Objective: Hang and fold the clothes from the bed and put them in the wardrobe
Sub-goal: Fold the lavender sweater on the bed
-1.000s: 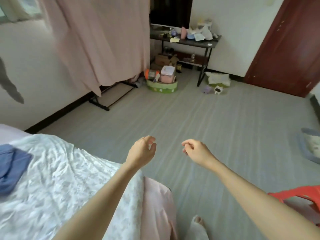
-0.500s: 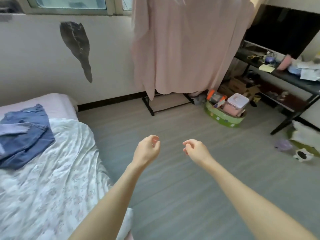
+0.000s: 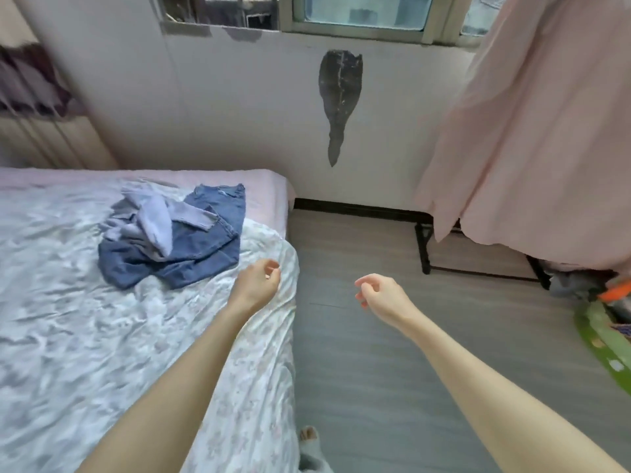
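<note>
A pile of clothes lies on the bed (image 3: 85, 336): blue jeans (image 3: 191, 247) with a pale lavender garment (image 3: 157, 220) crumpled on top. My left hand (image 3: 257, 283) hovers over the bed's right edge, just right of the jeans, fingers loosely curled and holding nothing. My right hand (image 3: 382, 295) hangs over the floor, also loosely curled and empty. No wardrobe is clearly in view.
A pink fabric sheet (image 3: 532, 131) drapes over a black metal rack (image 3: 426, 247) at the right. A green round container (image 3: 604, 339) sits at the right edge. Grey floor (image 3: 392, 387) lies between bed and rack. A window (image 3: 362, 11) tops the white wall.
My view has swung left from the room's far side to the bed, bringing the clothes pile fully into sight. Both hands keep the same loose, empty pose in front of me.
</note>
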